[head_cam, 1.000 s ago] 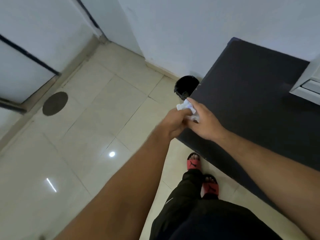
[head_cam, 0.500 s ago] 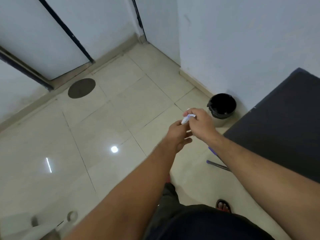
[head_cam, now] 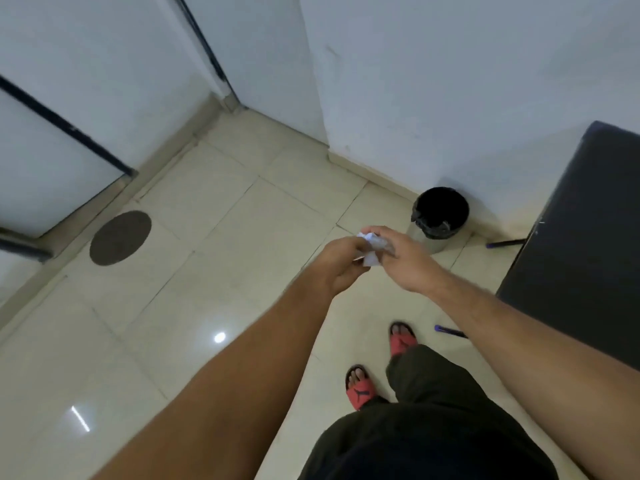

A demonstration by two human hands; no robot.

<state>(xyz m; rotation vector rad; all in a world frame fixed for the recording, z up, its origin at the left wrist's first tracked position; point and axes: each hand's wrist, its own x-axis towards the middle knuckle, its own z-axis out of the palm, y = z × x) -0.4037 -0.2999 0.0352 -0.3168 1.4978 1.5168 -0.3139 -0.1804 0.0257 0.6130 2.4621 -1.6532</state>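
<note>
A crumpled white paper wad (head_cam: 372,249) is held between both hands over the tiled floor. My left hand (head_cam: 341,266) grips its left side with curled fingers. My right hand (head_cam: 403,259) pinches its right side from above. A small bin (head_cam: 440,218) with a black liner stands open by the wall, just beyond and to the right of the hands.
A dark table (head_cam: 581,233) fills the right side, with thin purple-tipped legs (head_cam: 450,331) near the floor. My feet in red sandals (head_cam: 360,393) stand on cream tiles. A round brown floor cover (head_cam: 120,237) lies at the left by white door panels (head_cam: 59,143).
The view has swung away from the table toward the bin. Both hands have come together again on the paper wad, after the left hand was loose half a second ago.
</note>
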